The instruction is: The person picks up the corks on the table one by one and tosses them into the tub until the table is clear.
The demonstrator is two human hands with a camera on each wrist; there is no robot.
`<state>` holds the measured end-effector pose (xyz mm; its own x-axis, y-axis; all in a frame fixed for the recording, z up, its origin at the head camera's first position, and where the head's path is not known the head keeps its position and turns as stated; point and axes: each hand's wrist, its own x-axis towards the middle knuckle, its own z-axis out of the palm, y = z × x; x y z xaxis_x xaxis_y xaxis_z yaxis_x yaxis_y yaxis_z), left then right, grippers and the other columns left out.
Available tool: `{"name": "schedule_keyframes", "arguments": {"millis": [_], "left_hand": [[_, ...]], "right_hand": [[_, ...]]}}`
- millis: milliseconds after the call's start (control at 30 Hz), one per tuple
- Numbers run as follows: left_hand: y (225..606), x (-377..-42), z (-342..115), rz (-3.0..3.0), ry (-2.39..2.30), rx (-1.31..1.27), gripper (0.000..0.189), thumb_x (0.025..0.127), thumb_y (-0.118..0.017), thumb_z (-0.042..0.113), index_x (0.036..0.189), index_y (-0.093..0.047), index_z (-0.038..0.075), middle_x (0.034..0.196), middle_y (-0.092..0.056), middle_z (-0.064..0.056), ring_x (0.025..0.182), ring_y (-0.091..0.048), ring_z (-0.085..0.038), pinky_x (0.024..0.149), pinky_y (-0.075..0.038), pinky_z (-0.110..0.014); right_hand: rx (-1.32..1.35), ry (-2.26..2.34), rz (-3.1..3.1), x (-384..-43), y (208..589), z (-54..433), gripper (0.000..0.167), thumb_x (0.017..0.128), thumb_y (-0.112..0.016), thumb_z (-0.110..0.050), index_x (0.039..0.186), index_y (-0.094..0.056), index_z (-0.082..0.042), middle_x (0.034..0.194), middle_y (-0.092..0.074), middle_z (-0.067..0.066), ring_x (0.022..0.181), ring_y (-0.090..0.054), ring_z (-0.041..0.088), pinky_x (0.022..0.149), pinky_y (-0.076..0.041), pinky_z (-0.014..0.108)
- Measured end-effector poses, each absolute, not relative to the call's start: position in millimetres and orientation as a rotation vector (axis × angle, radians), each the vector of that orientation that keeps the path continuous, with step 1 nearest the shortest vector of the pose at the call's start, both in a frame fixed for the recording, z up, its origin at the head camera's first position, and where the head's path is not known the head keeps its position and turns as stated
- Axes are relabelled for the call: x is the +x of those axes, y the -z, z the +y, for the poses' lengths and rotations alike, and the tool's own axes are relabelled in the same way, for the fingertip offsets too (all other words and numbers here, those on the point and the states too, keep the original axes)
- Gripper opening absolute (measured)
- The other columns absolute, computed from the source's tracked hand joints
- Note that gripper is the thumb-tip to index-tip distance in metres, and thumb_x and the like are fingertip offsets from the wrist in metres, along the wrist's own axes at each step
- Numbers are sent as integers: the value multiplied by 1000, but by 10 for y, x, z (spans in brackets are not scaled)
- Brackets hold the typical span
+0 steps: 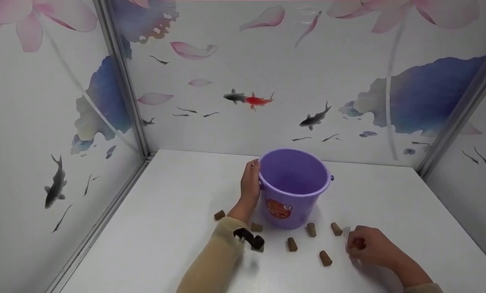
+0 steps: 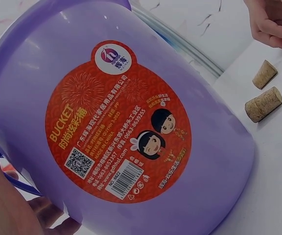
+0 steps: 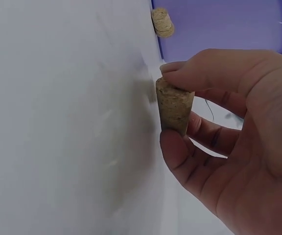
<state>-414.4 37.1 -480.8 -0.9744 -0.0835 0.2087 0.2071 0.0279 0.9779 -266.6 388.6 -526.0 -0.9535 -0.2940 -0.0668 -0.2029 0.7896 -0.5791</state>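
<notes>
A purple plastic bucket (image 1: 304, 207) with a red round label (image 2: 116, 122) stands upright on the white table. My left hand (image 1: 250, 183) holds its left side, close below the rim; in the left wrist view the fingers (image 2: 58, 223) lie against the wall beside the blue handle (image 2: 21, 183). Low over the table to the right of the bucket, my right hand (image 1: 369, 246) pinches a tapered cork stopper (image 3: 175, 107) by its ends between thumb and fingers. That cork is mostly hidden by the hand in the head view.
Several more corks lie around the bucket's front, including one cork (image 1: 336, 228) left of my right hand, another (image 1: 325, 258) nearer me and one (image 1: 219, 215) at far left. Printed panels (image 1: 226, 134) enclose the table (image 1: 177, 183) at back and sides.
</notes>
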Motion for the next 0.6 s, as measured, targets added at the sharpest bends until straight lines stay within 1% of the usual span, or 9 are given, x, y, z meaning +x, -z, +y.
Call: {"name": "schedule_keyframes", "arguments": {"millis": [67, 233, 300, 367, 433, 500, 600], "left_hand": [[4799, -4139, 379, -2097, 2047, -125, 53, 109, -39, 50, 144, -59, 15, 146, -64, -8, 140, -57, -28, 115, -47, -51], [4781, -4115, 401, -2117, 2031, -137, 52, 109, -40, 50, 144, -60, 17, 147, -64, -9, 137, -59, -30, 108, -52, -51], [4777, -4112, 395, -2114, 2029, -138, 52, 109, -40, 50, 144, -60, 17, 147, -64, -9, 136, -59, -31, 107, -52, -53], [4778, -4120, 386, -2116, 2016, -139, 52, 110, -40, 50, 145, -59, 17, 148, -64, -9, 137, -59, -30, 109, -51, -53], [4779, -4127, 375, -2121, 2002, -146, 52, 110, -40, 50, 145, -59, 17, 148, -64, -9, 137, -59, -30, 110, -50, -53], [4789, -4129, 365, -2117, 2006, -151, 52, 110, -40, 50, 146, -58, 16, 148, -64, -10, 136, -60, -31, 108, -52, -52], [4822, -4120, 353, -2108, 2020, -142, 52, 110, -40, 49, 146, -58, 16, 147, -64, -10, 135, -61, -30, 107, -53, -52]], "right_hand": [[-414, 886, 2838, -2673, 5237, 3902, 10, 88, -83, -11, 89, -75, -16, 88, -61, -1, 77, -55, 9, 65, -49, 25], [-467, 918, 2881, -2671, 5177, 3896, 11, 87, -83, -10, 87, -74, -17, 85, -59, -2, 76, -53, 6, 66, -47, 24], [-499, 943, 2889, -2678, 5160, 3868, 10, 86, -82, -8, 86, -74, -15, 84, -59, -1, 76, -53, 7, 66, -46, 24], [-521, 945, 2891, -2683, 5146, 3835, 9, 86, -80, -8, 86, -74, -13, 84, -58, -2, 77, -53, 7, 67, -46, 24], [-512, 934, 2890, -2686, 5127, 3805, 8, 86, -80, -8, 87, -74, -13, 84, -58, -2, 77, -53, 7, 67, -46, 24], [-496, 920, 2888, -2684, 5103, 3787, 7, 86, -79, -7, 87, -74, -12, 84, -58, -1, 77, -53, 9, 66, -46, 24], [-469, 883, 2892, -2667, 5052, 3759, 8, 86, -80, -8, 88, -75, -14, 86, -59, -1, 78, -53, 10, 66, -47, 24]]}}
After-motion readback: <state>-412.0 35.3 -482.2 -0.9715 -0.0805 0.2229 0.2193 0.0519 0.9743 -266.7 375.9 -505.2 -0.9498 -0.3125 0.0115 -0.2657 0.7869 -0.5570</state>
